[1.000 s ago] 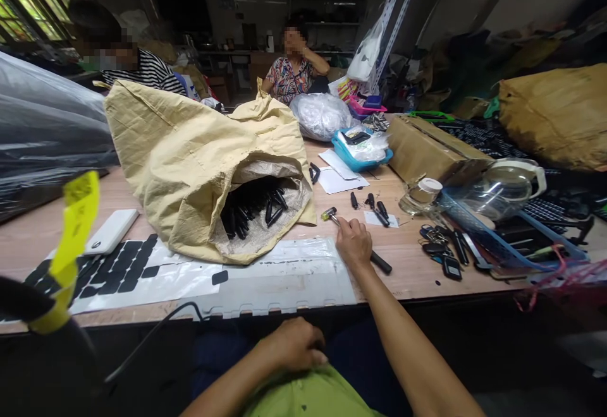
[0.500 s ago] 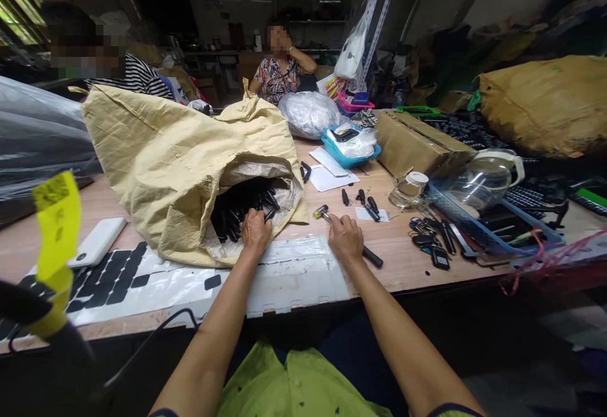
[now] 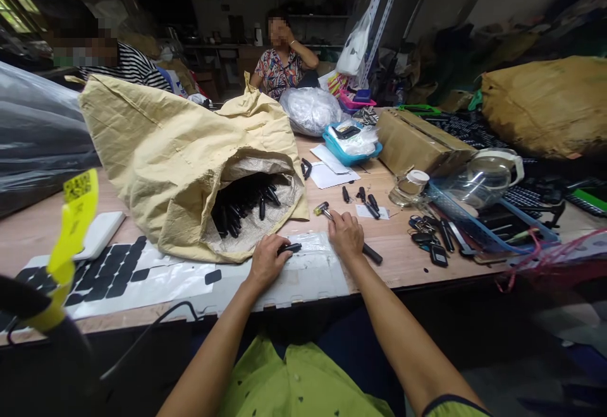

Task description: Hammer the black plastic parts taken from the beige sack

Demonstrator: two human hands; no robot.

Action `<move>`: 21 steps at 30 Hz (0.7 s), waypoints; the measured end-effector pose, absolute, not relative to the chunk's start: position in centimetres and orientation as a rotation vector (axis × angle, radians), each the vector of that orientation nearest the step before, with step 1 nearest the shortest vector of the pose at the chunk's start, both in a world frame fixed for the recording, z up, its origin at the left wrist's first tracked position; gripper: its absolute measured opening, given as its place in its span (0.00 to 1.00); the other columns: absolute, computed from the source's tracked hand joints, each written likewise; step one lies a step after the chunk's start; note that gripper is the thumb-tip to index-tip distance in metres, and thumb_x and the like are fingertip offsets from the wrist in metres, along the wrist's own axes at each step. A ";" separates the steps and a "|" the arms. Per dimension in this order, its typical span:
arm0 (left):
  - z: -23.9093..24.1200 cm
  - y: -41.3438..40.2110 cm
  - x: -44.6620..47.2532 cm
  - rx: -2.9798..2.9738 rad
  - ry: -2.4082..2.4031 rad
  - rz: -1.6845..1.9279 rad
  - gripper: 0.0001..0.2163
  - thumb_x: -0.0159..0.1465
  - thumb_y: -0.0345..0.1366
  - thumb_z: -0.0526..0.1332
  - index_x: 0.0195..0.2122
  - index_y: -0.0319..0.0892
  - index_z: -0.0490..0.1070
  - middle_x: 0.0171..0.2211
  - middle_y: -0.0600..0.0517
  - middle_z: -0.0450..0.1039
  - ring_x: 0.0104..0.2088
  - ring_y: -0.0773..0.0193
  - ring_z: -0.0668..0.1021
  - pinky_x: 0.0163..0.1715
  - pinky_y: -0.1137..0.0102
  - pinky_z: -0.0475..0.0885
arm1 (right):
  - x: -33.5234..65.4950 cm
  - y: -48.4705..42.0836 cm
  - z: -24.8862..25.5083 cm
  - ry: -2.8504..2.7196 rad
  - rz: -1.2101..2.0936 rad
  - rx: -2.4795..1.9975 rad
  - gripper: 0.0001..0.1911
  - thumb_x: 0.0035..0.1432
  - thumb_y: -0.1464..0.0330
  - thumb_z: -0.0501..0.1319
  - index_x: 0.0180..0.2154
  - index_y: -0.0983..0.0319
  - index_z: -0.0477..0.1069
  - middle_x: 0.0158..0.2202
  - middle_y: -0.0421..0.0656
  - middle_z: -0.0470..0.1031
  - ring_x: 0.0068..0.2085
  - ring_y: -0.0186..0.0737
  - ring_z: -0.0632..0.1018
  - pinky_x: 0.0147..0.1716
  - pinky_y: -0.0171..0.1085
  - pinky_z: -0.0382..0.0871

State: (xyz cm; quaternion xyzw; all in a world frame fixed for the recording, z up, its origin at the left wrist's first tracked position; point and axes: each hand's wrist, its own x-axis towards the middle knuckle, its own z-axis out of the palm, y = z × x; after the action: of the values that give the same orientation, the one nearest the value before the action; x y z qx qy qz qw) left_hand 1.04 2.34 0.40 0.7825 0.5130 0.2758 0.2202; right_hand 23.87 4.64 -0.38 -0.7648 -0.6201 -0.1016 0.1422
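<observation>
Left hand (image 3: 268, 259) — back upward, forearm slanting inward — grips a black piece (image 3: 291, 247) over the white mat (image 3: 308, 278); right hand (image 3: 346, 235) (forearm stretched forward) curls its fingers round a hammer (image 3: 372, 253) beside it.

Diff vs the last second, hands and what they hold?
Left hand: rose from the lap to the mouth of the cloth sack, then drew back toward the person; it now holds a black piece over the pale board. Unchanged: right hand on the hammer, sack lying open with black pieces inside.
</observation>
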 end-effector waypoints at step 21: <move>1.1 2.7 1.9 2.072 1.505 0.677 0.05 0.58 0.31 0.67 0.35 0.45 0.79 0.32 0.52 0.74 0.40 0.58 0.74 0.43 0.64 0.66 | 18.7 -4.6 1.4 -1.956 0.174 -1.528 0.22 0.68 0.70 0.48 0.57 0.54 0.71 0.34 0.42 0.74 0.36 0.36 0.76 0.37 0.31 0.71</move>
State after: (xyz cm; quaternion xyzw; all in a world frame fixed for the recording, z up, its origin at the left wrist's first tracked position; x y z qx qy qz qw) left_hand 1.92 2.74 1.12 0.7585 0.5510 0.2479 0.2441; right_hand 18.73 -4.62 1.41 -0.5816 -0.7446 0.0662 0.3209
